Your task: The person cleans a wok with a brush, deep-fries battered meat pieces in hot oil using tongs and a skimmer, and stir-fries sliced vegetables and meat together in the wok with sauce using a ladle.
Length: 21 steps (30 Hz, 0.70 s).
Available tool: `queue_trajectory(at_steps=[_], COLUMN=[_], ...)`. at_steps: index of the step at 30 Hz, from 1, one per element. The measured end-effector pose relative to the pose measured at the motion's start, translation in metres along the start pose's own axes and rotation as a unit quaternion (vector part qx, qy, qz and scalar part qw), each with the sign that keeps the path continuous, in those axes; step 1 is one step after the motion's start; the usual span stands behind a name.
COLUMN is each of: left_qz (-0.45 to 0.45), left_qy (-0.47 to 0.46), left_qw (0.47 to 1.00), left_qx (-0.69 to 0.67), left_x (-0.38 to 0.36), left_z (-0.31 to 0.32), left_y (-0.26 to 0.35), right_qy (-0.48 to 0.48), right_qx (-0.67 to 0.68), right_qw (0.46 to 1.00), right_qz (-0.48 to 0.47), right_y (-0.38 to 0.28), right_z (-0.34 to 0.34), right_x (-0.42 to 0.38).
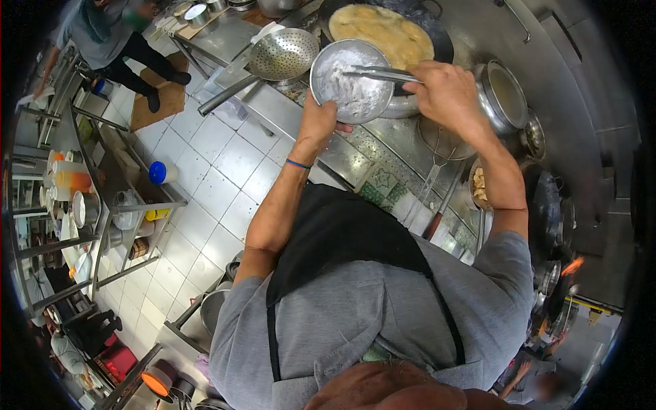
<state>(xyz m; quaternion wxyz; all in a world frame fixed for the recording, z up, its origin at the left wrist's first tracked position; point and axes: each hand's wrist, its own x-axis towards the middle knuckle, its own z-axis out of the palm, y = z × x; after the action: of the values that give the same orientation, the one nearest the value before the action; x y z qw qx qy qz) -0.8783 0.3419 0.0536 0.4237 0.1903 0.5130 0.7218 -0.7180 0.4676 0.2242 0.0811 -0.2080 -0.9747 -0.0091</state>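
My left hand grips the lower left rim of a metal bowl, thumb over the edge. White powder fills much of it, with lumpy bits in the middle. In my right hand are metal tongs, fingers wrapped round them. Their tips reach into the powder from the right. Just beyond the bowl is a dark wok with yellow, foaming liquid. To the left of the bowl rests a perforated metal strainer, its long handle pointing down and left.
A metal pot stands right of my right hand. Near my right forearm are a wire skimmer and a container of light-brown pieces. Flame shows at far right. A person stands at upper left; shelving lines the left.
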Motion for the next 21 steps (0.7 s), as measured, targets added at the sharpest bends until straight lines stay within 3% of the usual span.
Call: queue_trajectory(at_steps=[2,9,15,18,21], left_qz=[-0.017,-0.071,-0.084,-0.077,-0.072], left_qy=[0.001,0.011,0.046,0.046,0.038], left_qw=[1.000,0.997,0.995,0.996,0.997], left_qx=[-0.002,-0.018,-0.012,-0.016,-0.011], left_x=[0.001,0.014,0.010,0.012,0.006], left_z=[-0.002,-0.020,-0.020,-0.023,-0.027], left_y=[-0.003,-0.034,-0.034,-0.037,-0.022], right_qy=[0.005,0.195,0.072,0.041,0.047], right_qx=[-0.003,-0.069,-0.051,-0.077,-0.030], right_qw=[1.000,0.975,0.976,0.968,0.964], right_qz=[0.025,0.080,0.201,0.235,0.261], right_y=[0.013,0.059,0.097,0.130,0.120], right_z=[-0.007,-0.025,0.024,0.079,0.069], right_x=[0.000,0.034,0.119,0.160,0.157])
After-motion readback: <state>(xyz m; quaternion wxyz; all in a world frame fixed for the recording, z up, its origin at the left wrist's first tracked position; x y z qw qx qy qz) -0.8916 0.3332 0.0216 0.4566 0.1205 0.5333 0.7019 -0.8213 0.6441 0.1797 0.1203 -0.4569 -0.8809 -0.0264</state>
